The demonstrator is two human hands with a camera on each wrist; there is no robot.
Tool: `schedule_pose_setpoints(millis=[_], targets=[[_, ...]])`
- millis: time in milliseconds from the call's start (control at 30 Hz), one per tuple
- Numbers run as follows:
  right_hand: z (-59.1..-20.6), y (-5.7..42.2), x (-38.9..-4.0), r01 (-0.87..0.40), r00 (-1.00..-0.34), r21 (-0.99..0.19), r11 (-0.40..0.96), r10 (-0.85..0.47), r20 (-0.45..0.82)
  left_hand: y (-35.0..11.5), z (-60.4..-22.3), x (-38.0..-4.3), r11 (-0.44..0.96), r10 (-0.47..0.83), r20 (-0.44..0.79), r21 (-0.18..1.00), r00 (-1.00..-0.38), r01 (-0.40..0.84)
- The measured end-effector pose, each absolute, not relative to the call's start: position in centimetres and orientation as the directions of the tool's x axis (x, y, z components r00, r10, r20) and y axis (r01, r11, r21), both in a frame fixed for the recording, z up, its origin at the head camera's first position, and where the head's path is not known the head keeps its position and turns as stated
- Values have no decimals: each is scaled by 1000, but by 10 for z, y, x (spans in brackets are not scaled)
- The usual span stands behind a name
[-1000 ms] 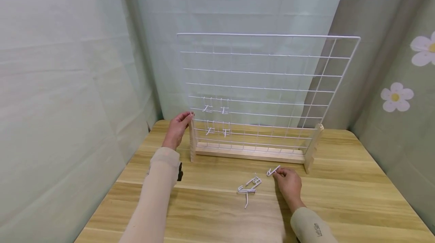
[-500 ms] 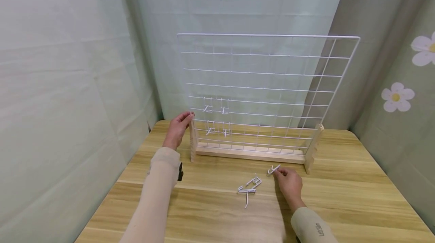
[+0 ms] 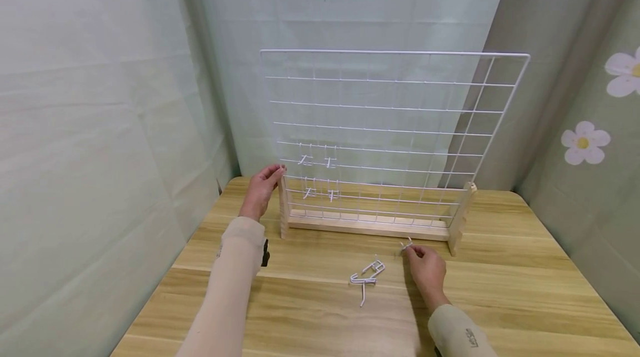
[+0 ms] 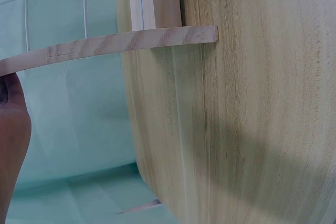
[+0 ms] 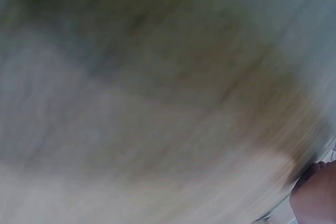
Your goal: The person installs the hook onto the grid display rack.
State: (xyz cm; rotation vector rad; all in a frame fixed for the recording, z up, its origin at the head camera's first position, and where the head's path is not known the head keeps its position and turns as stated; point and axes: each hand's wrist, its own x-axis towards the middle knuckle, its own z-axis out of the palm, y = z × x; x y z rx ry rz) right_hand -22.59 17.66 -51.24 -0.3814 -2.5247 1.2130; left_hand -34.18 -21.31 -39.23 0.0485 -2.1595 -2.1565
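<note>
White held hook sits right at the fingertips of the right hand, on the side nearer the rack; can't tell if it touches the table. Right grip narrow, thumb and fingers pinching the hook; right wrist view mostly blur. Small tips point up and toward the rack; long axis can't be told, hook small and partly covered by fingers. Left hand pinches the top end of the wooden left upright, which runs roughly vertical, beside the wire grid. Loose hooks lie on the table, left of the right hand, near it, well apart from the left.
</note>
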Motion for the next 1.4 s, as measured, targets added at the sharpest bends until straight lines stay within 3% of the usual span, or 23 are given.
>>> schedule_pose_setpoints(millis=[467,900,1400], targets=[[-507,175,-227,90,-875,-766,637,418,245,-212,-393,-341,2,-93,32,1000,-995,32],[-489,173,-236,55,-771,-720,692,487,410,-212,-393,-342,7,-97,52,999,-994,51],[-455,173,-246,97,-741,-763,639,558,373,-208,-388,-339,-13,-125,37,999,-991,38]])
